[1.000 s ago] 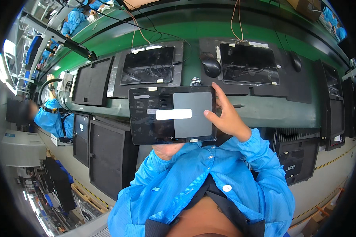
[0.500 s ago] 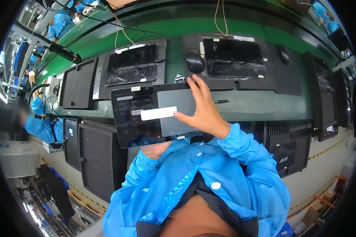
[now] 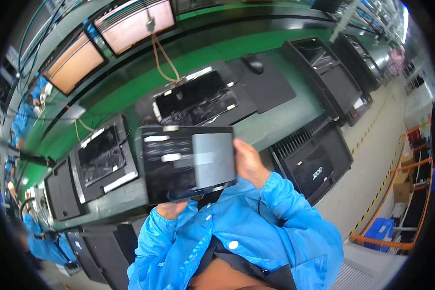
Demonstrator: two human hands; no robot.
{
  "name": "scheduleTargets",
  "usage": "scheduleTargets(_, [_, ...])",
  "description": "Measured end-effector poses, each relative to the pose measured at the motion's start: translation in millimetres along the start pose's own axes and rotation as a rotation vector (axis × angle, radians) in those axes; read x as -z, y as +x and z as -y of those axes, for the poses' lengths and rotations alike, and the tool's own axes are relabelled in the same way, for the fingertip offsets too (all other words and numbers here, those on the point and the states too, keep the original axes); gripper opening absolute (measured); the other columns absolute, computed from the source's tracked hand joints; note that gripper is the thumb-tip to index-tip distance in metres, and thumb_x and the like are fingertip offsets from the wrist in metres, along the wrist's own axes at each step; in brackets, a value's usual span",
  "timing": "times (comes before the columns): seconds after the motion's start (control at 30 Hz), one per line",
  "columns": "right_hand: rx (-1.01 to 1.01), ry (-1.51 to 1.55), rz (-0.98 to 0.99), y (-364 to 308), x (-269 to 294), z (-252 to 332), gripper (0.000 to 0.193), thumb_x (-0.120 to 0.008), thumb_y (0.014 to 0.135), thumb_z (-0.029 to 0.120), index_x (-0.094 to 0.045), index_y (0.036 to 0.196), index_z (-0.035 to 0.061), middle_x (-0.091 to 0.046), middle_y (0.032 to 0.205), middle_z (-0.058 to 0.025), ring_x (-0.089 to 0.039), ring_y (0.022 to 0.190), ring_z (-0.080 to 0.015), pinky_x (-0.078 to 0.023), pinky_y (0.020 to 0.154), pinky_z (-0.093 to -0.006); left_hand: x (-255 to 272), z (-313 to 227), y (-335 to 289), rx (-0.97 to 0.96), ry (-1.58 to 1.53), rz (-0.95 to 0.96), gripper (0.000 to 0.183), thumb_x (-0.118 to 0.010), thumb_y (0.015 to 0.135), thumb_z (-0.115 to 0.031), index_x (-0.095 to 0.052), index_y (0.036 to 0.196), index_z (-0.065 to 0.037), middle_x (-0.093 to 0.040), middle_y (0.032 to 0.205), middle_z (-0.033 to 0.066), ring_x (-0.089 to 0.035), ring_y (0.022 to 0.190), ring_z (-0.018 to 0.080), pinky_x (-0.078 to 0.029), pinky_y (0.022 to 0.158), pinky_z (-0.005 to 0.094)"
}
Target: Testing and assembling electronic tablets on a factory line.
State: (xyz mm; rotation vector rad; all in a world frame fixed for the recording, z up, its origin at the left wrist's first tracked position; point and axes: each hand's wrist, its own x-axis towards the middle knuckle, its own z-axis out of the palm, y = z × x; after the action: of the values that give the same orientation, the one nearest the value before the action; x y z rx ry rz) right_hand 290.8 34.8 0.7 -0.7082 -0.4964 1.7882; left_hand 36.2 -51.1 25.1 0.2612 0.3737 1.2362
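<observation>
A black tablet (image 3: 171, 181) with a lit screen is held up in front of my chest, over the bench's near edge. Its display is dark on the left, with a few white bars, and has a grey panel on the right. Small pale tape tabs sit on its upper and lower edges. My left hand (image 3: 173, 209) supports it from below at the lower edge; most of those fingers are hidden behind it. At the right edge my right hand (image 3: 250, 162) grips the tablet, its fingertips out of sight behind.
Beyond the tablet, another tablet (image 3: 191, 99) lies on a dark mat, near a black mouse (image 3: 252, 63). A further tablet (image 3: 100, 157) is to the left. Black foam trays (image 3: 343, 87) stand at the right, and a tray with a dark device (image 3: 314, 169) sits below the bench.
My view has swung to the right, and the tablet has come along. My right hand has gone from touching the screen to gripping the right edge. The wide white box on the screen is gone.
</observation>
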Motion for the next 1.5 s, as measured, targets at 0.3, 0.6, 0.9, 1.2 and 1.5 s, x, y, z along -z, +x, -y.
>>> scheduleTargets(0.3, [0.654,-0.004,-0.715,-2.7,197.8,196.8,0.038,-0.039,0.109,0.024,-0.055,0.13,-0.0038,-0.062,0.129,-0.0155,-0.061,0.116,-0.0283,-0.046,0.104,-0.0434,-72.6,-3.4,125.3,-0.73,2.035,0.059,0.038,-0.078,0.081,-0.019,-0.066,0.113,-0.003,-0.063,0.118,0.015,-0.059,0.114,0.0342,-0.045,0.101,0.0439])
scheduleTargets(0.6, [0.334,-2.097,-1.331,-11.2,209.8,247.2,0.049,-0.054,0.099,0.044,-0.065,0.078,0.001,-0.072,0.08,-0.0205,-0.069,0.066,-0.0364,-0.052,0.057,-0.0492,-39.4,-11.9,188.9,-0.549,2.436,0.012,0.077,-0.073,0.081,-0.055,-0.056,0.137,-0.004,-0.043,0.148,0.0251,-0.036,0.143,0.0415,-0.024,0.116,0.0642])
scheduleTargets(0.9, [1.123,-1.894,0.353,140.6,9.3,179.6,0.03,-0.071,0.084,0.014,-0.068,0.112,0.0041,-0.069,0.105,-0.0133,-0.063,0.105,-0.0352,-0.049,0.091,-0.0443,-41.0,-8.9,186.9,-0.529,2.398,0.018,0.075,-0.069,0.085,-0.054,-0.055,0.139,-0.003,-0.041,0.15,0.0256,-0.03,0.147,0.04,-0.016,0.12,0.0622])
scheduleTargets(1.2, [0.776,-1.982,0.812,214.9,-0.2,181.8,0.013,-0.069,0.082,0.011,-0.066,0.092,0.0037,-0.065,0.094,-0.0132,-0.06,0.094,-0.0347,-0.049,0.084,-0.0439,-19.4,-2.8,189.3,-0.81,2.179,0.053,0.073,-0.076,0.08,-0.045,-0.056,0.134,-0.001,-0.045,0.143,0.026,-0.035,0.143,0.0432,-0.016,0.116,0.069])
scheduleTargets(1.5, [0.63,-1.979,0.507,151.9,-118.1,234.1,0.022,-0.075,0.071,0.012,-0.062,0.087,0.0016,-0.062,0.068,-0.0051,-0.057,0.059,-0.0114,-0.047,0.056,-0.0276,-31.4,-14.6,174.0,-1.263,2.183,-0.105,0.051,-0.065,0.078,-0.008,-0.058,0.128,0.001,-0.06,0.133,0.0199,-0.058,0.124,0.0353,-0.046,0.107,0.0459])
